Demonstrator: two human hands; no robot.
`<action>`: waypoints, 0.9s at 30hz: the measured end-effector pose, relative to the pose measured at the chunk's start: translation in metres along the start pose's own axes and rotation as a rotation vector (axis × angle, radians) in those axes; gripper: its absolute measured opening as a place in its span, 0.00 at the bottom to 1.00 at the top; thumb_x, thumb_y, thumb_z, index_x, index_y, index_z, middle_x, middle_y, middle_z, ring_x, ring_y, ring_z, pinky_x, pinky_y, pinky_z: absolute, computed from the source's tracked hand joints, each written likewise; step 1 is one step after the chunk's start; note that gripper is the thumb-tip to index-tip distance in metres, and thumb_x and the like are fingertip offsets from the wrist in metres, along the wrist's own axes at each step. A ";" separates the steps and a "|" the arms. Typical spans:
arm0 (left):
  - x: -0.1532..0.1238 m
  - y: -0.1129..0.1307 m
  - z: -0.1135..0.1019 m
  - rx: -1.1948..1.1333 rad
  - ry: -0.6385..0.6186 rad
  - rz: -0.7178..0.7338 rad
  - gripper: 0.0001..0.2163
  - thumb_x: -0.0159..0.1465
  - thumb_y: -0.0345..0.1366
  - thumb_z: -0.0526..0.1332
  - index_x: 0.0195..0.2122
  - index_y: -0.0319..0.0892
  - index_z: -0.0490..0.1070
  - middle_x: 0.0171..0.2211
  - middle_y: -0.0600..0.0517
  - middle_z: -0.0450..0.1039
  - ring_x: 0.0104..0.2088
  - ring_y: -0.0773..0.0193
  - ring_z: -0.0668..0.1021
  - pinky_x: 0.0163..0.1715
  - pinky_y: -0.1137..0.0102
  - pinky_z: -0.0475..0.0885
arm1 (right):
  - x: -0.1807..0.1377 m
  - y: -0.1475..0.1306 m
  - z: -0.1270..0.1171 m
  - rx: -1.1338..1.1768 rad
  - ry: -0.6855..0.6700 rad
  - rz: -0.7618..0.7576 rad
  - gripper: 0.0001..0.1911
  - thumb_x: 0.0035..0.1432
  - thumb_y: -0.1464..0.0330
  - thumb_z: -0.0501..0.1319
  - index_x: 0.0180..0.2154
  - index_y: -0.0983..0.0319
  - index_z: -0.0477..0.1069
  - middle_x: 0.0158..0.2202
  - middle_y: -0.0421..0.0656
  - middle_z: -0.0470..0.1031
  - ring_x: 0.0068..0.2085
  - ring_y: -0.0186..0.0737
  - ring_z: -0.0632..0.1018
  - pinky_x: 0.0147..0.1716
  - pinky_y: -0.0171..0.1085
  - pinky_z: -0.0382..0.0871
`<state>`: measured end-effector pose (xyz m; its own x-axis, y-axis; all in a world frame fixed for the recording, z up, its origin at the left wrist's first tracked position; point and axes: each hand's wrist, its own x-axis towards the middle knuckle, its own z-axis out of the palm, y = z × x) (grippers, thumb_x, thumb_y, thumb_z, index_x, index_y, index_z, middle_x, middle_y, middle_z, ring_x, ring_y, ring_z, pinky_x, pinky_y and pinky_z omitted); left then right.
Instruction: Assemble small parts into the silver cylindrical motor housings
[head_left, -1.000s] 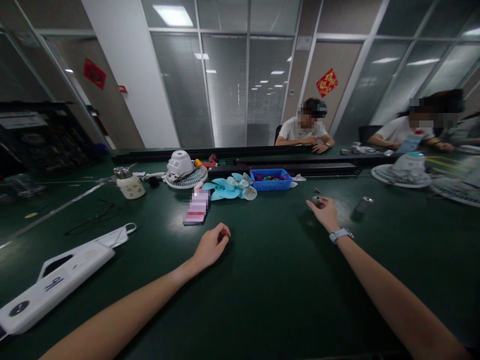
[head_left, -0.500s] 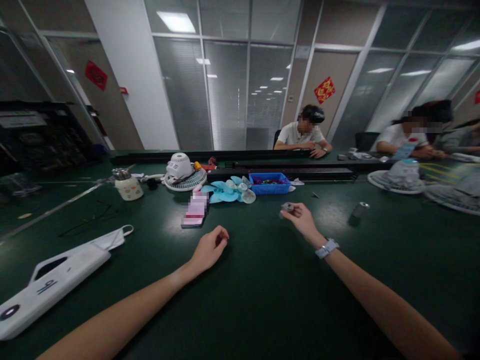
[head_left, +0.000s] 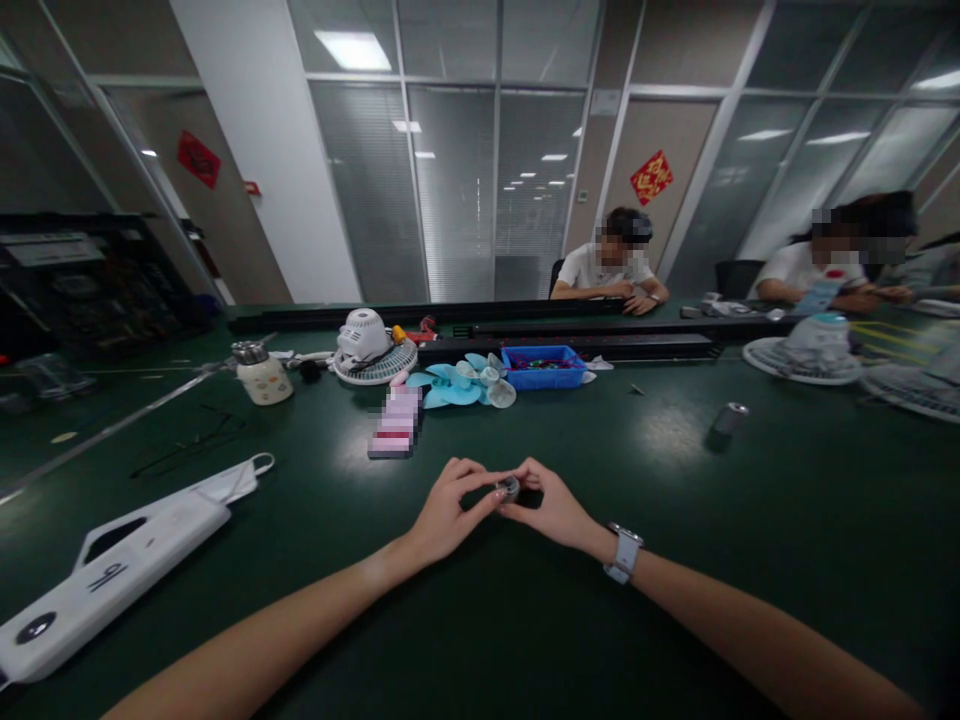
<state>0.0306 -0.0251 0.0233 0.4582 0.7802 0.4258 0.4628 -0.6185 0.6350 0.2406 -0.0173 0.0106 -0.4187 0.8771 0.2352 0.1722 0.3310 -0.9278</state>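
Observation:
Between my hands, just above the dark green table, is a small silvery cylinder, seemingly a small metal motor (head_left: 508,489). My right hand (head_left: 551,505) pinches it from the right between thumb and fingers. From the other side, the thumb and index finger of my left hand (head_left: 450,508) close on it too. My fingers cover much of its surface. A second metal cylinder (head_left: 730,419) of similar look lies on the table to the right, apart from both hands.
Beyond my hands are a phone (head_left: 396,420), light blue fan blades (head_left: 461,384) and a blue bin (head_left: 545,378) of small parts. Left are a white device (head_left: 112,590) and a jar (head_left: 262,375). A white fan (head_left: 365,338) stands behind. Other people sit across the table.
My right hand has brought the small motor left and nearer to me. My left hand has moved right and forward, and its fingers have closed on the motor.

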 end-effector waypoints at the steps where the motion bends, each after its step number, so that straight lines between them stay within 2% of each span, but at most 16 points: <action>1: 0.002 0.000 0.001 -0.001 0.006 -0.011 0.14 0.68 0.38 0.58 0.53 0.51 0.74 0.40 0.49 0.71 0.43 0.58 0.71 0.43 0.65 0.66 | 0.000 0.002 0.000 0.000 -0.001 -0.002 0.18 0.50 0.62 0.70 0.39 0.61 0.67 0.43 0.43 0.76 0.46 0.41 0.78 0.50 0.46 0.70; 9: 0.018 0.009 0.008 -0.007 0.099 -0.076 0.07 0.64 0.39 0.64 0.39 0.45 0.79 0.37 0.50 0.73 0.43 0.58 0.71 0.42 0.65 0.66 | -0.001 0.005 0.002 -0.005 -0.023 -0.006 0.17 0.51 0.61 0.70 0.37 0.61 0.66 0.39 0.41 0.75 0.43 0.41 0.77 0.46 0.44 0.71; 13: 0.019 0.009 0.001 0.018 0.140 -0.080 0.07 0.65 0.38 0.63 0.39 0.45 0.79 0.37 0.51 0.74 0.43 0.59 0.72 0.43 0.66 0.66 | 0.000 0.004 0.001 -0.016 -0.029 0.006 0.18 0.50 0.61 0.70 0.38 0.61 0.66 0.40 0.42 0.76 0.44 0.41 0.78 0.47 0.44 0.71; 16: 0.014 -0.005 -0.008 0.052 0.160 -0.109 0.08 0.65 0.40 0.62 0.40 0.45 0.80 0.36 0.50 0.74 0.42 0.58 0.72 0.44 0.65 0.65 | 0.000 0.003 0.000 -0.026 -0.029 0.026 0.20 0.49 0.61 0.71 0.39 0.61 0.67 0.42 0.42 0.76 0.45 0.41 0.78 0.49 0.45 0.70; 22: -0.001 -0.036 -0.016 0.140 0.047 -0.205 0.07 0.61 0.41 0.65 0.37 0.49 0.82 0.30 0.49 0.75 0.36 0.55 0.72 0.37 0.64 0.64 | 0.000 0.004 0.001 -0.032 -0.026 0.044 0.21 0.48 0.60 0.71 0.40 0.61 0.67 0.43 0.43 0.77 0.46 0.40 0.77 0.50 0.45 0.70; 27: -0.001 -0.038 -0.013 0.152 -0.002 -0.232 0.09 0.62 0.42 0.64 0.40 0.50 0.82 0.31 0.50 0.77 0.35 0.56 0.73 0.36 0.65 0.64 | -0.001 0.000 0.000 -0.024 -0.022 0.047 0.21 0.47 0.60 0.72 0.40 0.61 0.68 0.43 0.42 0.77 0.46 0.40 0.77 0.52 0.45 0.68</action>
<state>0.0027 -0.0012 0.0070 0.3280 0.9025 0.2792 0.6640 -0.4304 0.6114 0.2406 -0.0181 0.0105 -0.4291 0.8843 0.1844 0.2134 0.2975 -0.9306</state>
